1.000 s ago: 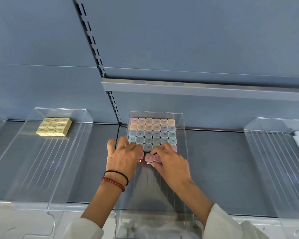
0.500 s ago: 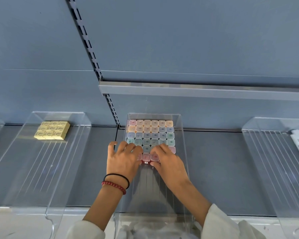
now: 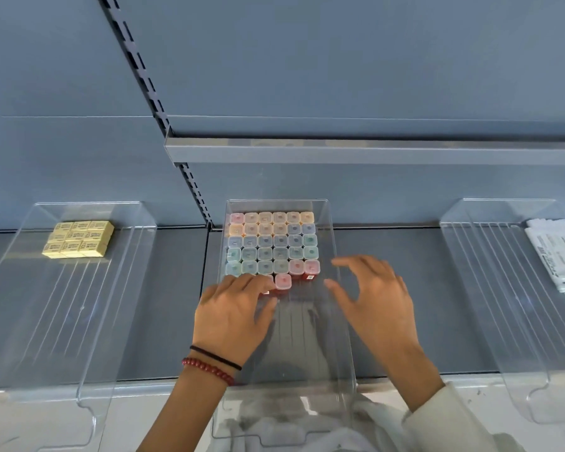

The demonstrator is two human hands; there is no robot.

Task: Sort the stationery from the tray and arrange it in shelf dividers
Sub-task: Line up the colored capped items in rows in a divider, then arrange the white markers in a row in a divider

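your left hand (image 3: 232,309) lies flat on the front markers (image 3: 282,281), right hand (image 3: 377,303) spread and empty beside. you're likely squaring rows; next, nudge them back.

A grey shelf (image 3: 173,288) spans the frame's middle. On it sit three clear bins, well apart — left divider (image 3: 23,321), centre divider (image 3: 307,353), right divider (image 3: 503,305).

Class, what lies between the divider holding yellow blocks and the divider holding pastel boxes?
Only bare grey shelf, seen in the head view.
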